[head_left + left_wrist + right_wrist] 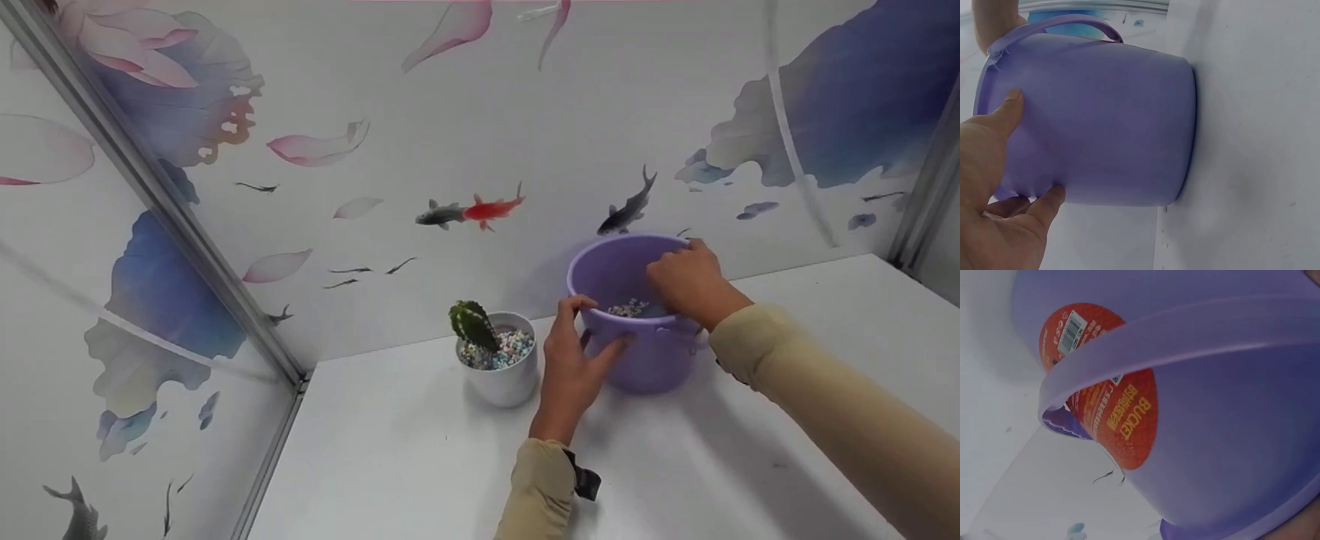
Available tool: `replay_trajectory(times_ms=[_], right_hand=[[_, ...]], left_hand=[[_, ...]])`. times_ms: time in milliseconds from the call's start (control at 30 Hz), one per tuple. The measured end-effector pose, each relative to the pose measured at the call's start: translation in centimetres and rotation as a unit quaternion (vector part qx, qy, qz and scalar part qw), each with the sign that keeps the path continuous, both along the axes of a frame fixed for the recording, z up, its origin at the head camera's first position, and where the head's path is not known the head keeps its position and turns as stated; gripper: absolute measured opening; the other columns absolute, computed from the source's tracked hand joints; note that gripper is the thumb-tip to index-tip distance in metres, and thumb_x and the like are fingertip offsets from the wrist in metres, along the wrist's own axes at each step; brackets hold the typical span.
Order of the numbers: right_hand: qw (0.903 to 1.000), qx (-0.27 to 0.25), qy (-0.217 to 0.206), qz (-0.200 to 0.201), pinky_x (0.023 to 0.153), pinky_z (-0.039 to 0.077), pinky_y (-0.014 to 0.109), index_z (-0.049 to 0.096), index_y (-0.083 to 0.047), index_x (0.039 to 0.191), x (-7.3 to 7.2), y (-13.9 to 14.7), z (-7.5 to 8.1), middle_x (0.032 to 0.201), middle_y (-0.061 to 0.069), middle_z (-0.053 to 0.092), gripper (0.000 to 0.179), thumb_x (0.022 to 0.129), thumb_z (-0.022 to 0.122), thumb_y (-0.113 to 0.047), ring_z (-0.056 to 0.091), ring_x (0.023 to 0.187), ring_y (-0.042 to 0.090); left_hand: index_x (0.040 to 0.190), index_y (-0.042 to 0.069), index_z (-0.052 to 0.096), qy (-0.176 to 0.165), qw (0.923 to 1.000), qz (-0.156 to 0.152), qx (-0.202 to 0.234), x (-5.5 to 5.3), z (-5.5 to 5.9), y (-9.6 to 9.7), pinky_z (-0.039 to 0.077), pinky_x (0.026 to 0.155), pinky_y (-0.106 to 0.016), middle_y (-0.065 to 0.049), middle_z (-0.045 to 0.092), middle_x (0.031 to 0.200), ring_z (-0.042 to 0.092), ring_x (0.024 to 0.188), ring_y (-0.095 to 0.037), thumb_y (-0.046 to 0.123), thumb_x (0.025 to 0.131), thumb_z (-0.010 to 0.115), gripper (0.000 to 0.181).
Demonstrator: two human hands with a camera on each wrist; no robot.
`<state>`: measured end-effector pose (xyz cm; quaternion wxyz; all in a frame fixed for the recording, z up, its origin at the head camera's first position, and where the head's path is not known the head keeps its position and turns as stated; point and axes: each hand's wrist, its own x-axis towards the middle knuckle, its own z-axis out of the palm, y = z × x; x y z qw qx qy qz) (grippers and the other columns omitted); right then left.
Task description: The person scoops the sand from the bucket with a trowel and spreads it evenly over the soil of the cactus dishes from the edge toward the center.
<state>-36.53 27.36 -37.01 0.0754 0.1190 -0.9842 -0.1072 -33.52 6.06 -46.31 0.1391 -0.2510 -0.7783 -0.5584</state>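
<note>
A purple bucket (pixel 649 360) stands on the white table, with small multicoloured pebbles (pixel 628 308) visible inside at its bottom. My left hand (pixel 574 364) holds it at the near left, fingers hooked at the rim and thumb against the outer wall. In the left wrist view, the left hand's fingers spread along the bucket's side (pixel 1106 124). On the right side, my right hand (pixel 694 281) grips the rim, knuckles over the opening. The bucket's handle (pixel 1174 337) hangs down across a red label (pixel 1129 422) in the right wrist view.
Left of the bucket stands a white pot (pixel 504 386) with a green cactus (pixel 474 324) in multicoloured pebbles. Close behind rises a wall panel (pixel 450 135) printed with fish and petals. A metal frame post (pixel 161 202) edges the left panel. The white table (pixel 390 457) extends toward me.
</note>
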Motion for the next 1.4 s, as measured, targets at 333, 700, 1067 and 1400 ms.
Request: replay_trajectory(times_ms=[333, 700, 1067, 1400], right_hand=[[0.9902, -0.089, -0.098, 0.044, 0.099, 0.047, 0.068, 0.078, -0.009, 0.083, -0.5, 0.5, 0.2, 0.083, 0.007, 0.077, 0.006, 0.086, 0.083, -0.006, 0.069, 0.079, 0.028], [0.9848, -0.096, -0.137, 0.048, 0.093, 0.051, 0.061, 0.084, -0.011, 0.093, -0.9, 1.0, 0.4, 0.094, 0.006, 0.082, 0.004, 0.090, 0.082, -0.011, 0.072, 0.087, 0.027], [0.9697, -0.149, -0.183, 0.061, 0.085, 0.062, 0.055, 0.086, -0.013, 0.098, -1.2, 1.6, 0.5, 0.098, 0.005, 0.083, 0.009, 0.093, 0.082, -0.019, 0.073, 0.087, 0.023], [0.9667, -0.167, -0.185, 0.058, 0.082, 0.064, 0.051, 0.086, -0.011, 0.098, -1.3, 1.9, 0.7, 0.096, 0.004, 0.082, 0.016, 0.095, 0.082, -0.026, 0.073, 0.086, 0.021]], left_hand=[[0.137, 0.036, 0.047, -0.012, 0.9999, -0.004, 0.009, -0.1, 0.0, -0.3, 0.054, 0.116, -0.036, 0.014, 0.054, 0.153, 0.043, 0.156, -0.006, 0.031, 0.091, 0.090, 0.063], [0.137, 0.035, 0.047, -0.014, 0.9998, 0.000, 0.014, -0.2, -0.1, -0.1, 0.054, 0.116, -0.036, 0.013, 0.054, 0.154, 0.044, 0.155, -0.007, 0.030, 0.091, 0.090, 0.064], [0.138, 0.037, 0.047, -0.024, 0.9996, 0.004, 0.014, -0.1, -0.2, 0.0, 0.054, 0.117, -0.037, 0.013, 0.054, 0.155, 0.044, 0.156, -0.007, 0.028, 0.090, 0.091, 0.066], [0.137, 0.037, 0.046, -0.032, 0.9994, -0.004, 0.015, -0.2, -0.1, 0.1, 0.052, 0.118, -0.039, 0.013, 0.054, 0.155, 0.044, 0.156, -0.007, 0.028, 0.090, 0.091, 0.066]])
